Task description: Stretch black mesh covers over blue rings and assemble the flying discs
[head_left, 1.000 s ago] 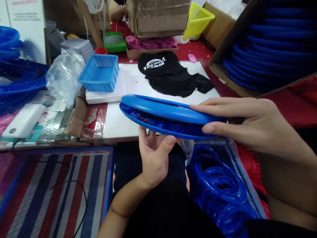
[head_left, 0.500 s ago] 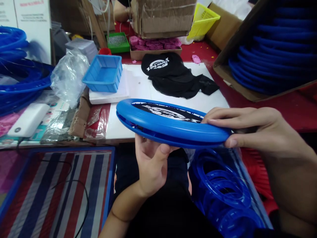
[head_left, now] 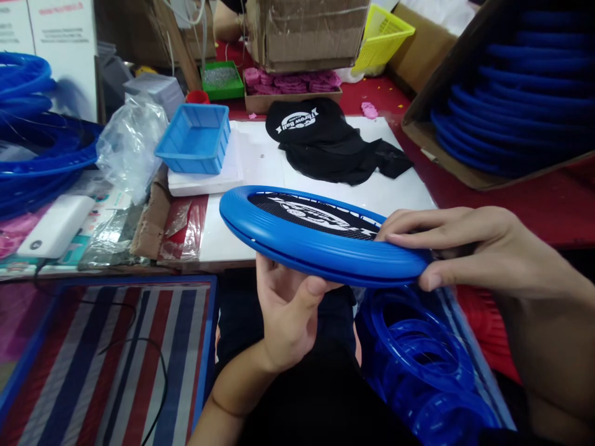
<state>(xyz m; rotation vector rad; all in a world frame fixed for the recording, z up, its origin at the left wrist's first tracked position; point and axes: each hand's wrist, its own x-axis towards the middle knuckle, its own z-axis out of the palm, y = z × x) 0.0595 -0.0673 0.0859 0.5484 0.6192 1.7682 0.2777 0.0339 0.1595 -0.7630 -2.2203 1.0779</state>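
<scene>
A blue throw-ball disc [head_left: 320, 251] is held in the air before me, a plastic ring around black mesh [head_left: 288, 214] with white print. A thin seam runs along its near edge. From beneath, my left hand [head_left: 290, 316] supports it palm up; the disc hides most of its fingertips. On the far right side my right hand [head_left: 465, 248] grips the rim, fingers on top and thumb at the outer edge. Behind the disc, black mesh pieces [head_left: 320, 139] printed "Throw Ball" lie on a white board [head_left: 251, 155].
A light-blue bin [head_left: 193, 139] sits on white sheets at the left. Blue rings fill a carton [head_left: 465, 176] at the right, and more rings [head_left: 427, 359] lie below my right arm. A white power bank [head_left: 56, 226] with a cable is near the left table edge.
The disc has tipped toward me, showing more of its mesh. The gap along its near edge looks narrower. My right fingers have bent slightly on the rim; my left hand stays underneath.
</scene>
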